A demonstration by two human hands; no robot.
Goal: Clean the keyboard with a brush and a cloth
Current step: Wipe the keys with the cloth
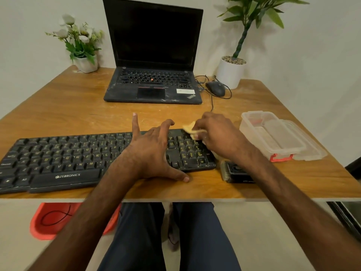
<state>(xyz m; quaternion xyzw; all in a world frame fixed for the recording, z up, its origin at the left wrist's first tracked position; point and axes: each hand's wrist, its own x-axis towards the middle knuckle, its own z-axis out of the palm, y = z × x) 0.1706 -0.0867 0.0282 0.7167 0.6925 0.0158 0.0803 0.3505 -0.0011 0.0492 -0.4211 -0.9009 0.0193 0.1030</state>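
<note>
Keyboard [58, 159]: black, lies flat along the near edge of the table [78, 106], its left end running out of view. Judged light and rigid, so it is likely to slide under a wipe and wants bracing by the frame rather than the keys, which give.

Brush [226, 172]: on the table just off the keyboard's right end, partly hidden under the right forearm, held by neither hand.

Left hand [150, 151]: spread over the keyboard between the letter block and the numpad, holding nothing. Thumb tip is on the table at the front edge; fingers reach to the far edge, one pointing past it. Reads as bracing.

Right hand [218, 133]: fingers bunched around a pale yellow cloth [190, 129], pressing it on the numpad's top rows. The cloth is soft and crumpled and conforms to key tops; a tight wad gives control.

Container [273, 135]: clear plastic, red latch, to the right.

Farther back: open laptop [154, 83] with a dark screen, and a wired mouse [215, 89] beside it.
</note>
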